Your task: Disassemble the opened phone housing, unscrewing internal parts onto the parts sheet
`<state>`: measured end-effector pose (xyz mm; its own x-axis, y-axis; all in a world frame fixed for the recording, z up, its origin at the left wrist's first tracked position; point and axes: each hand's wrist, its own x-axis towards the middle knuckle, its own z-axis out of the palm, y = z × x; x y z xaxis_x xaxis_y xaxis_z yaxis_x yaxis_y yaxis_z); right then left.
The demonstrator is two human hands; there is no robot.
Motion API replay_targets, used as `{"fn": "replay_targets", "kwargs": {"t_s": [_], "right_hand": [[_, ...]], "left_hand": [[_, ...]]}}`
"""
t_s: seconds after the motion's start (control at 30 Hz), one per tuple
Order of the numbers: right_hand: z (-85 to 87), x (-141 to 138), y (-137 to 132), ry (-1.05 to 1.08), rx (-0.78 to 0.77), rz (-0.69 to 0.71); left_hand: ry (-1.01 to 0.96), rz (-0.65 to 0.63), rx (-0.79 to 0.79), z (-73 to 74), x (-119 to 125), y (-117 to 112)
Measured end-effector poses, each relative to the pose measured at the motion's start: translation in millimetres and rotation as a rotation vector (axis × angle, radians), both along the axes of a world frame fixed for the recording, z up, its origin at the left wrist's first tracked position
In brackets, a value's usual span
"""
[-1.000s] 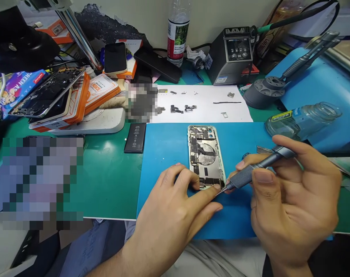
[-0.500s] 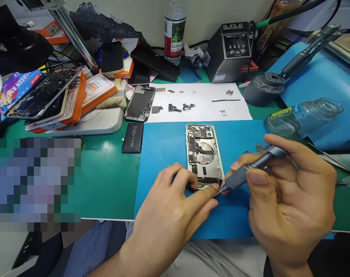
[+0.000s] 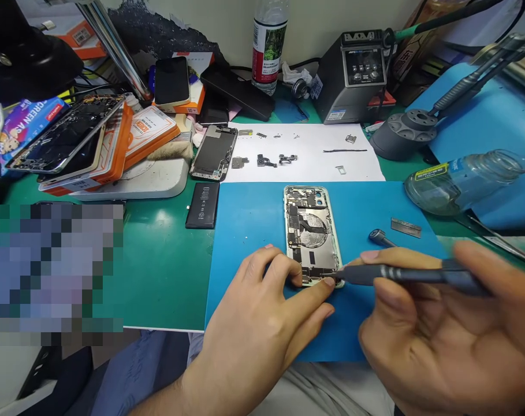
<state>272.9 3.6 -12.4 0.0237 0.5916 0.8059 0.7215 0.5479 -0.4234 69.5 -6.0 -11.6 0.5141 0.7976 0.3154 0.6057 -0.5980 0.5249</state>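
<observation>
An opened phone (image 3: 314, 237), its back housing showing a round coil and inner boards, lies on the blue mat (image 3: 245, 214). My left hand (image 3: 266, 323) holds its lower end, with bent fingers at the lower left edge and another finger across the bottom. My right hand (image 3: 444, 329) is closed around a dark grey precision screwdriver (image 3: 396, 274), held nearly level. Its tip is at the phone's lower right, beside my left fingertip; exact contact is too small to tell. Behind my right hand lie another dark tool (image 3: 380, 237) and a flat metal piece (image 3: 406, 227).
A white sheet (image 3: 305, 138) beyond the mat bears several small phone parts. Left of it are a screen assembly (image 3: 214, 153) and a battery (image 3: 202, 205). A glass jar (image 3: 461, 180) lies on its side at right. Stacked boxes (image 3: 101, 156) stand left; a soldering station (image 3: 351, 78) stands behind.
My right hand has swung right and lower, turning the screwdriver from slanted to nearly level, its tip now over the phone's lower right. My left hand stays on the phone. The view has shifted slightly.
</observation>
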Motion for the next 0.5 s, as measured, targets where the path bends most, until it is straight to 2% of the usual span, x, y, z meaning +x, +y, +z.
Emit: {"fn": "replay_targets", "kwargs": {"t_s": [0.1,0.33,0.5], "right_hand": [[-2.4,-7.6,-6.2,-0.057,-0.048,-0.026],[-1.8,-17.1,-4.8,0.109,-0.176,0.02],[0.5,-15.4,-1.5,0.049,-0.151,0.016]], "left_hand": [[0.0,0.003,0.001,1.1,-0.4,0.3],[0.002,0.008,0.003,1.1,-0.9,-0.4],[-0.009,0.006,0.008,0.1,-0.8,0.3]]}}
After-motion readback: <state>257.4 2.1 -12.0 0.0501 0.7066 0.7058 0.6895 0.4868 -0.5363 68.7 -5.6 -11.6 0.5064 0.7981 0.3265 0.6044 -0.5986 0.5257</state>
